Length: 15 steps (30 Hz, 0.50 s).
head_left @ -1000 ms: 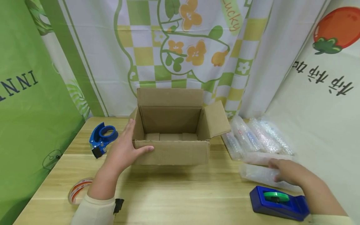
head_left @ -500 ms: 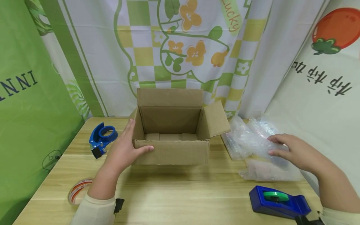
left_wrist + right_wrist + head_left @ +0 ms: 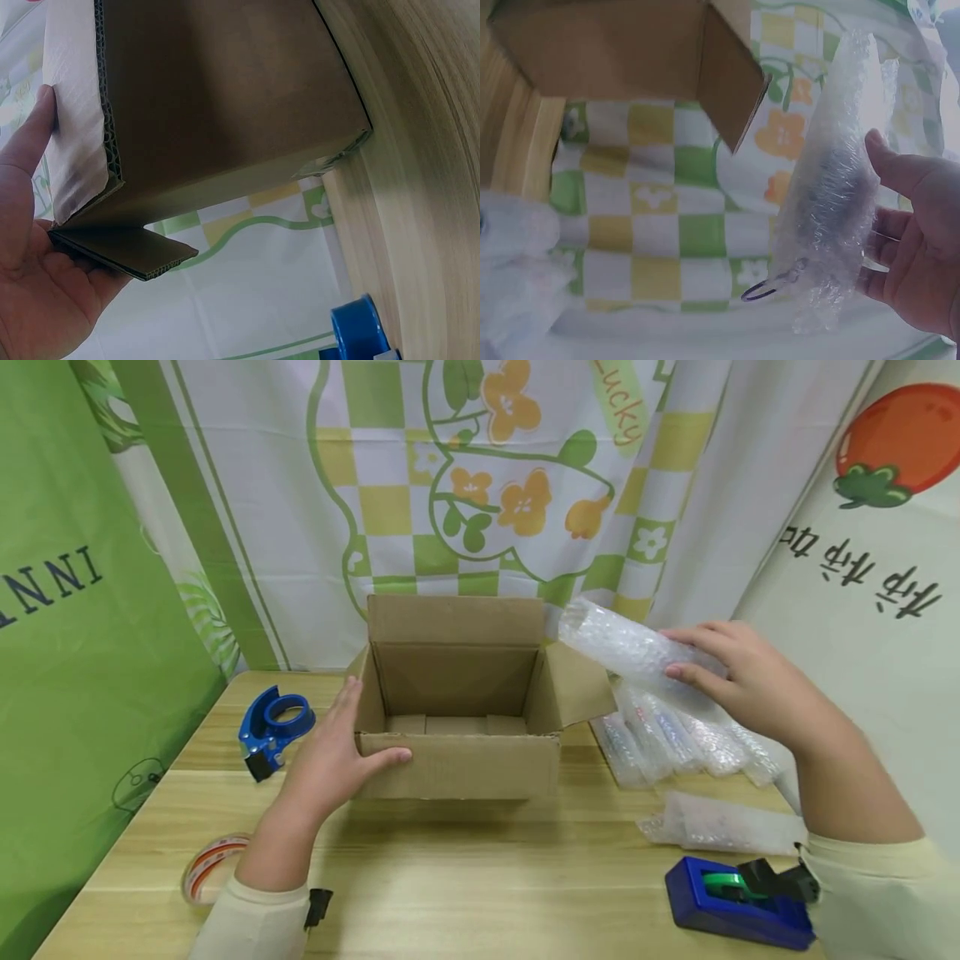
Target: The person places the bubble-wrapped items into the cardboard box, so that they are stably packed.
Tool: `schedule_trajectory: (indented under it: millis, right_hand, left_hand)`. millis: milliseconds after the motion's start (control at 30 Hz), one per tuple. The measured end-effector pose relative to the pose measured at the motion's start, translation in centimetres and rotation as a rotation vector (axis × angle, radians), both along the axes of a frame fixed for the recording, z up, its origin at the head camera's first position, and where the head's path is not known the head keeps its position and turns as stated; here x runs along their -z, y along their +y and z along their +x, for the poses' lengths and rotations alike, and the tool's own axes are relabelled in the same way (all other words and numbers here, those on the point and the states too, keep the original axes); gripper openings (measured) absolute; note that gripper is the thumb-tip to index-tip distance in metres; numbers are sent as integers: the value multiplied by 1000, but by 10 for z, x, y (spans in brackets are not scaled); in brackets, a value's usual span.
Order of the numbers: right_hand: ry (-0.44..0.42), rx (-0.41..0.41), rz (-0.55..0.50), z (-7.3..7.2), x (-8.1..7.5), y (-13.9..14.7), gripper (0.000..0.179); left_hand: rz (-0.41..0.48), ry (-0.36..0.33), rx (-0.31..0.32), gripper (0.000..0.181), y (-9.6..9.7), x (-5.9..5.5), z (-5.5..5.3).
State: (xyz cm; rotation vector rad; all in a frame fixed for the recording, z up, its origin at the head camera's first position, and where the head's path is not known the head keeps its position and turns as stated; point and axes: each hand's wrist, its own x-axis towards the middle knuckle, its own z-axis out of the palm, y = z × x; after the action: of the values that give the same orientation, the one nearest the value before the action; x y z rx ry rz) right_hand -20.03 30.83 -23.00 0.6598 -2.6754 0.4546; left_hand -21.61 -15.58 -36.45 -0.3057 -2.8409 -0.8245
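Bubble-wrap packet [image 3: 626, 647], one, is pinched between thumb and fingers of the right hand [image 3: 735, 681], up to the right of one open box [image 3: 457, 768] in the head view. One other packet [image 3: 731, 825] lies apart; the overlapping row [image 3: 675, 743] defies sure counting. Two tape dispensers [image 3: 276, 727] show, one partly hidden, plus one tape roll [image 3: 206, 868] cut by the left sleeve [image 3: 255, 922].

Left wrist: the left hand [image 3: 45, 277] grips the box's flaps, some fingertips hidden.

Right wrist: fingertips hide behind the packet; its dark contents are blurred
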Motion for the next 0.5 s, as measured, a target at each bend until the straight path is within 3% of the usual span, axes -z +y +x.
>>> schedule_trajectory:
  millis: [300,500]
  right_hand:
    - [74,-65,-6,-32,-25,-57,42]
    - [13,-81,21,-55,-33,-90,44]
  left_hand:
    - [-4,0,-1,126,0,0,0]
    - [-4,-3,-2,126,0,0,0]
